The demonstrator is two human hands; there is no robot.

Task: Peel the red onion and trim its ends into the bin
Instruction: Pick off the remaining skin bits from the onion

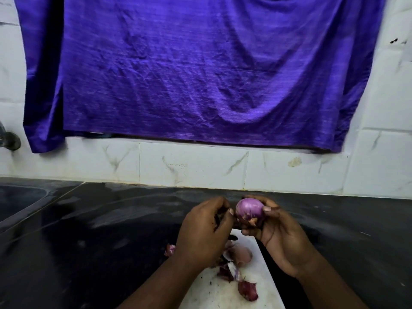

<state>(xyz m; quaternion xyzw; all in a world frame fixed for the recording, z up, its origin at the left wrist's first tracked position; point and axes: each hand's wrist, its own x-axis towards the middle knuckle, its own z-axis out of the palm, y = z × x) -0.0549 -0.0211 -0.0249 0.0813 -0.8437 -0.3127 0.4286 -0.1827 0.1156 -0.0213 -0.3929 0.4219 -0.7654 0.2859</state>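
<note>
A small red onion (249, 209), shiny purple and mostly bare of skin, is gripped by my right hand (278, 233) above the white cutting board (263, 284). Its pale root end points down toward me. My left hand (205, 230) is just left of the onion with fingers curled, thumb tip near the onion's lower left side; something dark shows inside that hand, but I cannot tell what it is. Several loose skin pieces (242, 255) lie on the board under my hands. No bin is in view.
The board sits on a dark, wet stone counter (100, 230). A sink basin (20, 197) is at the far left, with a tap (10, 139) on the tiled wall. A purple cloth (200, 70) hangs over the wall behind.
</note>
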